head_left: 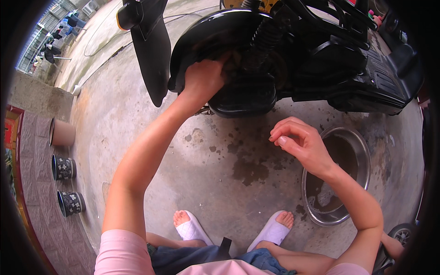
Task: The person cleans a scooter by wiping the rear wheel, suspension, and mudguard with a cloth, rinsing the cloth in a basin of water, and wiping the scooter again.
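A black electric scooter [330, 65] stands across the top of the view, its rear wheel area nearest me. My left hand [205, 75] reaches under its rear fender [206, 31]; the fingertips are lost in shadow, so what they touch or hold is unclear. Below the scooter, at the right, my right hand [299, 141] hovers with curled fingers, thumb near the fingertips, and whether something small is between them cannot be told. A steel basin [365, 161] of murky, sudsy water lies on the floor partly behind my right hand and forearm. A black mudflap [151, 58] hangs left of the fender.
Wet patches [251, 172] mark the concrete floor. Several flower pots [64, 167] line the brick wall at left. My feet in white slippers [189, 231] are below. A small wheel [403, 234] and part of another person's limb [392, 245] show at lower right.
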`<action>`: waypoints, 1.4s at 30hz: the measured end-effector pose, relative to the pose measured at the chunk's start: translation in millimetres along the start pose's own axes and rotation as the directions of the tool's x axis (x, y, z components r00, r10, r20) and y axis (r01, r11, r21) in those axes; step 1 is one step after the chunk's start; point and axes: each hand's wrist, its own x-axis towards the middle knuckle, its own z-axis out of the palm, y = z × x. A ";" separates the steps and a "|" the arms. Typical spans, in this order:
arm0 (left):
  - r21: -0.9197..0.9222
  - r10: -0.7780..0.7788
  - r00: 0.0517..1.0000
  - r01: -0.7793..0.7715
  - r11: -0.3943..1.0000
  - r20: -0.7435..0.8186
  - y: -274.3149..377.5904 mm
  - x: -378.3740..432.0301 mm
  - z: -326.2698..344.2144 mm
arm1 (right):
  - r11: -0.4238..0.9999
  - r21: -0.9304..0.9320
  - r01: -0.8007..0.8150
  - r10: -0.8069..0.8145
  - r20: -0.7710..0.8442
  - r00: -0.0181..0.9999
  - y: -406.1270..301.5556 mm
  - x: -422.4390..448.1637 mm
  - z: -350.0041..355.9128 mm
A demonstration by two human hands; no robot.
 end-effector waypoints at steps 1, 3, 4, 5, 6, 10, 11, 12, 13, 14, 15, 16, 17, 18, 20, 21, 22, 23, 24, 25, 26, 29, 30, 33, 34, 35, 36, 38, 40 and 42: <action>-0.074 -0.043 0.999 0.044 0.996 0.008 -1.1 -1.1 -0.5 | 1.000 0.002 0.002 -0.002 0.004 1.000 -0.5 -1.0 -1.0; -0.143 -0.088 0.996 0.090 0.986 0.018 -3.1 -3.7 -1.7 | 0.999 -0.034 0.029 -0.029 -0.008 1.000 -1.2 -3.7 -4.1; -0.152 -0.108 0.994 0.110 0.982 0.023 -4.2 -5.7 -2.5 | 0.999 -0.032 0.031 -0.032 -0.006 0.999 -2.0 -5.1 -5.8; -0.161 -0.128 0.991 0.131 0.978 0.029 -5.6 -8.2 -3.0 | 0.999 -0.034 0.034 -0.034 -0.004 0.999 -3.0 -6.3 -7.4; -0.156 -0.129 0.991 0.131 0.979 0.028 -8.6 -12.3 -2.5 | 0.999 -0.034 0.037 -0.038 -0.002 0.999 -3.9 -7.1 -8.4; -0.176 -0.328 0.932 0.353 0.919 0.155 -26.1 -25.1 5.0 | 0.998 -0.040 0.053 -0.052 0.017 0.999 -7.1 -9.5 -11.6; -0.244 -0.356 0.914 0.397 0.885 0.195 -29.7 -25.9 5.5 | 0.997 -0.041 0.062 -0.061 0.018 0.998 -7.3 -9.7 -11.3; -0.241 -0.359 0.913 0.399 0.885 0.194 -30.8 -25.8 6.5 | 0.997 -0.045 0.068 -0.068 0.018 0.998 -7.4 -9.8 -11.5; -0.281 -0.359 0.909 0.408 0.868 0.211 -31.3 -25.5 6.7 | 0.997 -0.043 0.071 -0.070 0.020 0.997 -8.4 -9.8 -11.6; -0.321 -0.359 0.906 0.417 0.850 0.227 -31.6 -24.3 6.0 | 0.994 -0.062 0.090 -0.088 0.024 0.996 -10.0 -10.0 -11.9; -0.321 -0.359 0.906 0.417 0.850 0.226 -29.2 -20.3 7.6 | 0.991 -0.084 0.105 -0.103 0.026 0.994 -10.6 -10.2 -12.0; -0.165 -0.312 0.902 0.370 0.914 0.297 -24.9 -14.3 10.0 | 0.991 -0.084 0.105 -0.103 0.025 0.994 -10.8 -11.0 -12.1; -0.010 -0.274 0.887 0.299 0.954 0.372 -22.6 -9.6 11.6 | 0.988 -0.100 0.118 -0.116 0.023 0.993 -10.7 -12.2 -12.1; -0.004 -0.277 0.888 0.299 0.954 0.369 -26.2 -7.6 15.0 | 0.984 -0.112 0.137 -0.135 0.023 0.991 -11.5 -12.9 -11.8; -0.092 -0.275 0.937 0.300 0.950 0.214 -32.8 -7.7 25.8 | 0.980 -0.114 0.165 -0.163 0.030 0.986 -11.1 -14.6 -10.1; -0.095 -0.269 0.939 0.294 0.951 0.215 -32.7 -7.3 26.1 | 0.976 -0.124 0.181 -0.179 0.032 0.983 -9.6 -15.9 -10.5; -0.173 -0.239 0.936 0.288 0.942 0.258 -33.9 -8.6 26.1 | 0.976 -0.125 0.178 -0.176 0.027 0.984 -7.6 -17.5 -11.0; -0.251 -0.205 0.932 0.284 0.926 0.298 -34.1 -9.6 27.3 | 0.976 -0.135 0.173 -0.172 0.020 0.985 -5.2 -19.0 -11.4; -0.251 -0.201 0.933 0.280 0.927 0.298 -34.9 -10.2 31.7 | 0.975 -0.143 0.171 -0.171 0.015 0.985 -3.8 -19.5 -11.8; -0.269 -0.259 0.933 0.324 0.907 0.249 -35.4 -11.3 37.9 | 0.975 -0.143 0.170 -0.170 0.011 0.985 -2.6 -19.4 -12.0; -0.290 -0.317 0.927 0.365 0.885 0.200 -36.9 -11.7 43.5 | 0.973 -0.145 0.179 -0.180 0.007 0.984 -1.6 -18.7 -12.1; -0.193 -0.374 0.924 0.383 0.903 0.080 -37.1 -13.0 43.5 | 0.971 -0.153 0.184 -0.186 0.002 0.983 0.0 -12.7 -14.5; -0.191 -0.375 0.924 0.383 0.904 0.079 -36.1 -9.8 36.1 | 0.970 -0.154 0.187 -0.188 0.010 0.982 -1.1 -10.3 -14.8; -0.084 -0.356 0.932 0.350 0.933 -0.071 -20.4 0.7 7.7 | 0.967 -0.162 0.197 -0.202 -0.014 0.979 -6.0 -9.5 -18.7; -0.328 -0.415 0.907 0.372 0.869 -0.073 -14.6 5.7 -3.4 | 0.960 -0.157 0.232 -0.236 -0.008 0.972 -10.3 -7.9 -19.0; -0.550 -0.466 0.882 0.356 0.755 -0.070 -7.3 10.8 -16.8 | 0.954 -0.180 0.239 -0.244 -0.006 0.970 -16.7 -9.5 -19.1; -0.564 -0.462 0.887 0.382 0.732 0.000 -0.2 12.3 -19.2 | 0.941 -0.210 0.266 -0.274 -0.013 0.962 -23.5 -9.3 -19.6; -0.464 -0.365 0.930 0.308 0.830 -0.034 -2.2 -3.1 0.6 | 0.873 -0.316 0.372 -0.390 0.008 0.921 -31.2 7.1 -9.5; -0.291 -0.242 0.964 0.263 0.920 0.107 0.3 -22.5 -11.7 | 0.759 -0.437 0.482 -0.511 0.059 0.858 -34.9 37.0 3.4; -0.186 -0.018 0.928 0.093 0.978 0.371 1.1 -46.4 -62.6 | 0.664 -0.521 0.537 -0.557 0.135 0.820 -29.6 61.3 14.6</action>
